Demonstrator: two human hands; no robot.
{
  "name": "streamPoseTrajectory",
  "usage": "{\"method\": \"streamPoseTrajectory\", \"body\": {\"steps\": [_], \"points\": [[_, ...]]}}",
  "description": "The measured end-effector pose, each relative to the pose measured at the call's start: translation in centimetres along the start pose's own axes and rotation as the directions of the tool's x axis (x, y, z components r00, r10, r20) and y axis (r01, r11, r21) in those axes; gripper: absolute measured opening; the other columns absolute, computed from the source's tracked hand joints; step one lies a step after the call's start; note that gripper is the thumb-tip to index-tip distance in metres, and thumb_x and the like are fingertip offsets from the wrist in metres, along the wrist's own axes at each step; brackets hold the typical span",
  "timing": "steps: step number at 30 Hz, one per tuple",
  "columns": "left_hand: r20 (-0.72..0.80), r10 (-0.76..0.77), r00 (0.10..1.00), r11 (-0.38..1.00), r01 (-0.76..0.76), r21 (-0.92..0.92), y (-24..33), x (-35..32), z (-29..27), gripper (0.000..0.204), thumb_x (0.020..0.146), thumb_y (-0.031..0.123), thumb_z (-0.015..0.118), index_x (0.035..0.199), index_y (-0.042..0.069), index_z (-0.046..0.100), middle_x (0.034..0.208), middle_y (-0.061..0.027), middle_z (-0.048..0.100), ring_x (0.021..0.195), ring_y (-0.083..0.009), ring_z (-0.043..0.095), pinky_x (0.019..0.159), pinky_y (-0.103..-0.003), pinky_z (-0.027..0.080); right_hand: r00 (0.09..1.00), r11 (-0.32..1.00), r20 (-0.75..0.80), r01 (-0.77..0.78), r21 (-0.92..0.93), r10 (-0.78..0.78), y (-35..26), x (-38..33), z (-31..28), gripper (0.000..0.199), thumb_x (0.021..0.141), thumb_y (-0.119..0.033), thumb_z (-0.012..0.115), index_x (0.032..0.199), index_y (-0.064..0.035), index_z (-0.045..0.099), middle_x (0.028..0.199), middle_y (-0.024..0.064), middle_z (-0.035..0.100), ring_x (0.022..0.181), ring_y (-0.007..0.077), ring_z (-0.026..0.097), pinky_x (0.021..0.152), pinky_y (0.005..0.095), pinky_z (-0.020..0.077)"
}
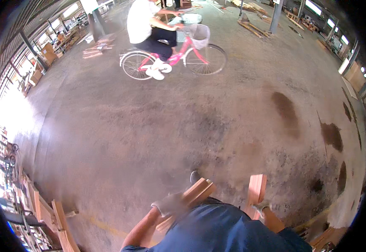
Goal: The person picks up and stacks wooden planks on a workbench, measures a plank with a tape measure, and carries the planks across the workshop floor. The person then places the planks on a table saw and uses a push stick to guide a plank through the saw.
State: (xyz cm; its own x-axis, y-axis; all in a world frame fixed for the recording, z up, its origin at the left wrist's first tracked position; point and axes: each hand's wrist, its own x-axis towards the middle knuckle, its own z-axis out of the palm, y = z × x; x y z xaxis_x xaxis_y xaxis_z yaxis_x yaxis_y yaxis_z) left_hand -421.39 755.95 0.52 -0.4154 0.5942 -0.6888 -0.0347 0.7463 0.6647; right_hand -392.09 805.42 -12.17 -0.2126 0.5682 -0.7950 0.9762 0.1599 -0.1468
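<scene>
My left hand, in a pale work glove, is closed round a bundle of reddish-brown wooden boards at my left side. The boards slant up and forward, and their lower end shows below my wrist. On my other side my right hand, gloved too, grips a wooden board near its lower part. This board stands nearly upright, with its end pointing ahead of me. Part of each load is hidden by my blue shirt. One dark shoe shows beyond the left boards.
Ahead, a person in a white top rides a pink bicycle, facing right. Long timber stands at the near left. Wood piles lie at the far left, with more timber by a post. Dark stains mark the floor.
</scene>
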Motion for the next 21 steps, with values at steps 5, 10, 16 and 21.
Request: {"method": "streamPoseTrajectory", "body": {"steps": [5,10,16,21], "points": [[0.065,0.037,0.997,0.99,-0.045,0.136,6.1,7.9,-9.2,0.07,0.08,0.045,0.087,0.135,0.006,0.069,0.125,-0.0174,0.076,0.116,-0.0292,0.07,0.102,-0.042,0.052,0.996,0.985,0.091,0.02,-0.171,-0.005,-7.0,2.4,0.4,0.077,0.089,-0.044,0.08,0.149,-0.0046,0.053,0.145,0.0161,0.062,0.125,0.0282,0.063,0.1,0.0423,0.0546],[0.184,-0.096,0.978,0.988,0.072,0.136,13.0,18.9,-17.3,0.077,0.08,0.042,0.091,0.143,0.005,0.064,0.128,-0.0135,0.075,0.119,-0.0253,0.068,0.107,-0.04,0.051,0.994,0.995,0.089,-0.055,-0.089,0.063,-15.1,7.3,-1.9,0.075,0.088,-0.044,0.081,0.145,-0.004,0.056,0.14,0.0165,0.065,0.122,0.0277,0.065,0.098,0.042,0.0558],[0.123,-0.13,0.984,0.985,0.114,0.131,22.9,32.0,-25.8,0.069,0.084,0.034,0.089,0.142,0.004,0.065,0.124,-0.0096,0.076,0.115,-0.0212,0.068,0.105,-0.038,0.051,0.984,0.989,0.126,-0.114,-0.094,0.126,-23.4,18.7,-8.5,0.072,0.087,-0.045,0.082,0.141,-0.0034,0.06,0.135,0.017,0.068,0.118,0.0271,0.067,0.094,0.0416,0.0573],[0.086,-0.148,0.985,0.984,0.139,0.109,32.1,42.0,-33.3,0.067,0.082,0.035,0.09,0.136,0.003,0.068,0.122,-0.0094,0.077,0.114,-0.0211,0.069,0.102,-0.039,0.052,0.989,0.989,0.114,-0.079,-0.128,0.093,-36.0,28.9,-20.9,0.07,0.086,-0.046,0.083,0.137,-0.0029,0.063,0.13,0.0174,0.07,0.115,0.0267,0.068,0.092,0.0412,0.0585]]}}
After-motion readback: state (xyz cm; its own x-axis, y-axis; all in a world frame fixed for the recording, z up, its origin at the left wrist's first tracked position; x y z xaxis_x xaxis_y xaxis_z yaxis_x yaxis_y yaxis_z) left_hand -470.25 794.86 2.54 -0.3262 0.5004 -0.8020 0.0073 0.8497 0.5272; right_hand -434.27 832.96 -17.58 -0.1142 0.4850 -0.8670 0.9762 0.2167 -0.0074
